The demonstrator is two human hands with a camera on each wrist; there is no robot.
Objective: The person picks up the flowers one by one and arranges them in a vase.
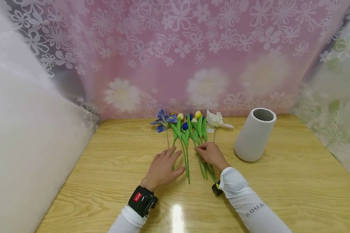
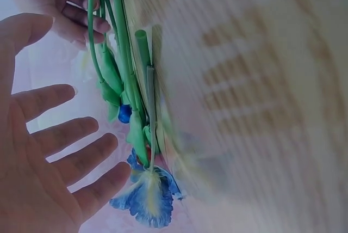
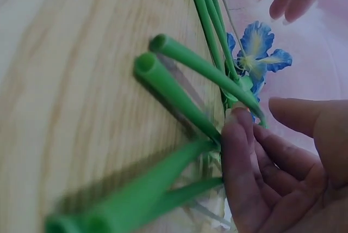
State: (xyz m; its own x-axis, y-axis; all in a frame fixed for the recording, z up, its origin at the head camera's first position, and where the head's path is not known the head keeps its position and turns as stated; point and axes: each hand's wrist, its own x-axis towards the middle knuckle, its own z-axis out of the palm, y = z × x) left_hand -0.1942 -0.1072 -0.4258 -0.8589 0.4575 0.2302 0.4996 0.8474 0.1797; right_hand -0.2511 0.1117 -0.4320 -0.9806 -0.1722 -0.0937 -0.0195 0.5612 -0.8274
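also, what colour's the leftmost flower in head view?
The leftmost flower is blue with pale yellow streaks, best seen in the left wrist view.

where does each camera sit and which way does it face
Head: on the head, facing forward and down at the table and white vase; left hand, right hand and white sleeves show.
Left wrist: on that wrist, facing green stems and a large blue flower; the left hand shows large, right hand upper left.
Right wrist: on that wrist, facing the stem ends; right hand shows lower right, left hand upper right.
The wrist views share both hands and that blue flower.
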